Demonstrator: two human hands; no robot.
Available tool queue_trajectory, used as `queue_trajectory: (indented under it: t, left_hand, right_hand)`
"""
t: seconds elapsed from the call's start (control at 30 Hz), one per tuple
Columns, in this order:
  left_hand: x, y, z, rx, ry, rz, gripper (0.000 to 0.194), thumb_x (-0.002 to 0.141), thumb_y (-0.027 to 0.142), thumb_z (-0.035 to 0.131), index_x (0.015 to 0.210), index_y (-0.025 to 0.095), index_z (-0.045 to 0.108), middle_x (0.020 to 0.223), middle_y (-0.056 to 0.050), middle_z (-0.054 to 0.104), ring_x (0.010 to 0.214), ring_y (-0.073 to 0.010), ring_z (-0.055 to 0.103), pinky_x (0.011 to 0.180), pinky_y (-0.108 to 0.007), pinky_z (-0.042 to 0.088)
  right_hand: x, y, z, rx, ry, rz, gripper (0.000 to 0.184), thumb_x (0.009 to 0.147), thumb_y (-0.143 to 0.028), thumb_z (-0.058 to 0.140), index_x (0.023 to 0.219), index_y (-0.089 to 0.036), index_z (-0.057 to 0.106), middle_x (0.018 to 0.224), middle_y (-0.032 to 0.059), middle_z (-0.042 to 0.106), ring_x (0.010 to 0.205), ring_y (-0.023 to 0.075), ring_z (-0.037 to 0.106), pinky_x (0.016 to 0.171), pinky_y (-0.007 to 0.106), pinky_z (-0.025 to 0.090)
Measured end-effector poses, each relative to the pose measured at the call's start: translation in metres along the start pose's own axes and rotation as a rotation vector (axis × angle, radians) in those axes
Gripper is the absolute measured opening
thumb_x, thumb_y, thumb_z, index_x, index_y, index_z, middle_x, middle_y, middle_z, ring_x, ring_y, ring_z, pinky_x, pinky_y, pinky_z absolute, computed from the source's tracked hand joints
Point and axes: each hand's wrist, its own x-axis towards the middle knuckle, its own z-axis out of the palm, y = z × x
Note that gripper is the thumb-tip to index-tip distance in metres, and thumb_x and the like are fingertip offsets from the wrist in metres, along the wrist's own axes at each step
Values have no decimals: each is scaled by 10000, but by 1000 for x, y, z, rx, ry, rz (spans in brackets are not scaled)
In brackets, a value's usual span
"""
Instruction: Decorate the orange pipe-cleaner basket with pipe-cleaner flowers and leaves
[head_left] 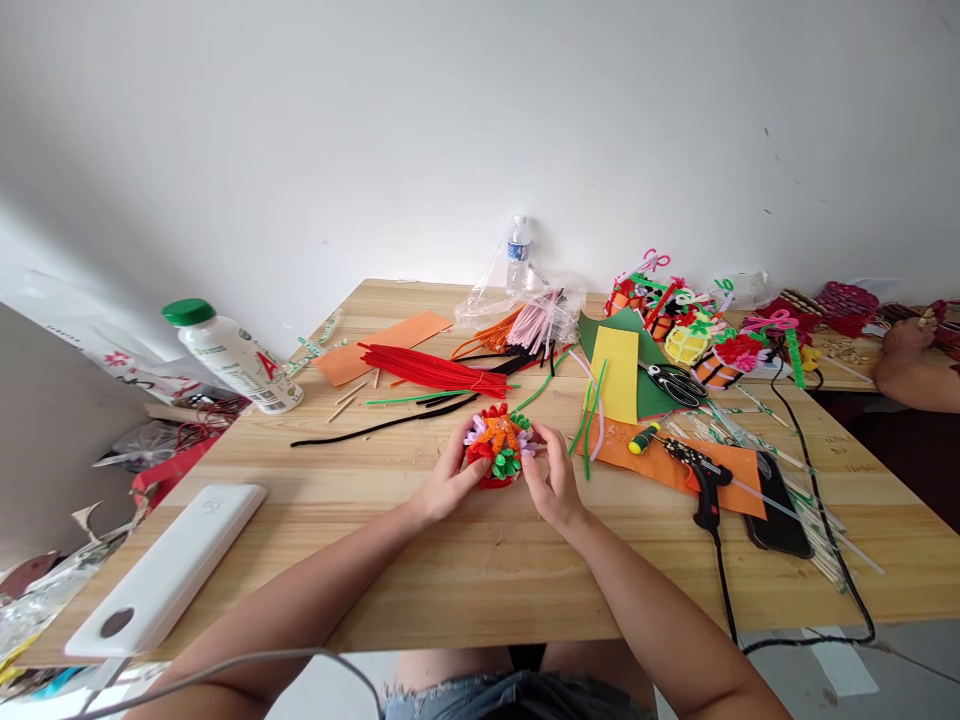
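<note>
Between my hands sits a rounded pipe-cleaner craft (499,445), with orange loops on top and red, green and lilac loops around it. My left hand (448,477) grips its left side, thumb on the front. On the opposite side, my right hand (553,478) holds it with bent fingers and thumb. The craft rests on or just above the wooden table (405,560); which of the two I cannot tell. Behind it lie a bundle of red pipe cleaners (431,370) and a black pipe cleaner (375,432).
To the right are a glue gun (705,485), a black phone (780,510), scissors (675,383) and a yellow sheet (615,375). Finished-looking pipe-cleaner baskets (716,360) stand behind. A white power bank (169,565) and a green-capped bottle (232,355) are left. Another person's arm (911,375) shows far right.
</note>
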Motion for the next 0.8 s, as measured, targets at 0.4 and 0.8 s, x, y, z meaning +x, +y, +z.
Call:
queue_trajectory:
  t: [0.4, 0.8]
  left_hand:
    - [0, -2, -1, 12, 2, -10, 850, 785, 527, 664, 1471, 227, 262, 1513, -120, 372, 1396, -317, 343, 1170, -465, 263]
    - [1, -6, -2, 14, -4, -2, 843, 804, 513, 654, 1478, 228, 236, 1540, -123, 327, 1410, -305, 323, 1173, -458, 258]
  right_hand:
    - [0, 0, 0, -16, -2, 5, 372, 901, -268, 483, 1269, -213, 465, 1130, 113, 576, 1013, 221, 608, 789, 356, 579]
    - [0, 0, 0, 10, 1, 4, 363, 899, -251, 490, 1258, -204, 465, 1124, 118, 568, 1001, 214, 604, 790, 348, 578]
